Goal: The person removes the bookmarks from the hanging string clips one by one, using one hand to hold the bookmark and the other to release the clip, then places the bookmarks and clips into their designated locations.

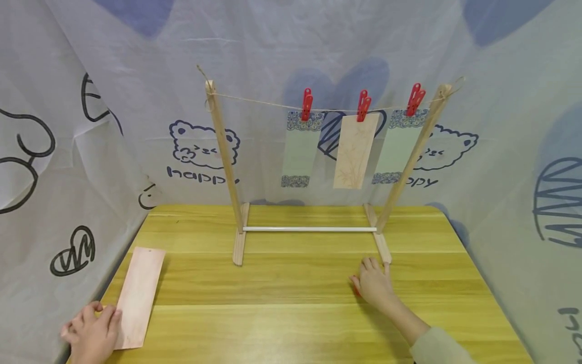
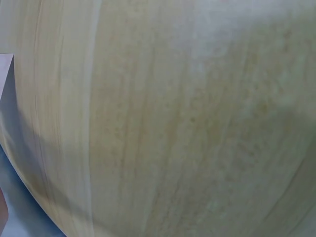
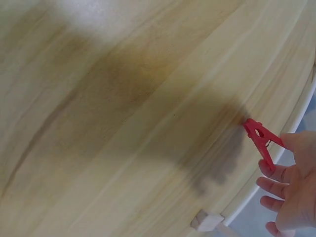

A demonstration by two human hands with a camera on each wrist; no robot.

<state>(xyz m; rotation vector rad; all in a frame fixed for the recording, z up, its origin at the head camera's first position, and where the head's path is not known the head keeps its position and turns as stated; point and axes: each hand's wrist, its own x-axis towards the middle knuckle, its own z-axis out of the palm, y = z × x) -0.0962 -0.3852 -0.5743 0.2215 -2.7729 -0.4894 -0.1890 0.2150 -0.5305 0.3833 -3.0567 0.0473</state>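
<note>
We have right hand (image 1: pixel 375 288) pinching red clip (image 3: pixel 257 143), left hand (image 1: pixel 93 331) gripping pink card (image 1: pixel 140 293); the right bumping the nearby stand foot (image 1: pixel 384 248) could shake the hung cards (image 1: pixel 356 151) loose.

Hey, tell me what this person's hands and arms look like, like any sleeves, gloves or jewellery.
The left hand and right hand are bare, with no gloves or rings visible. On the right, a plain, pale grey-green sleeve ends short of the hand. On the left, no sleeve shows in the head view.
</note>
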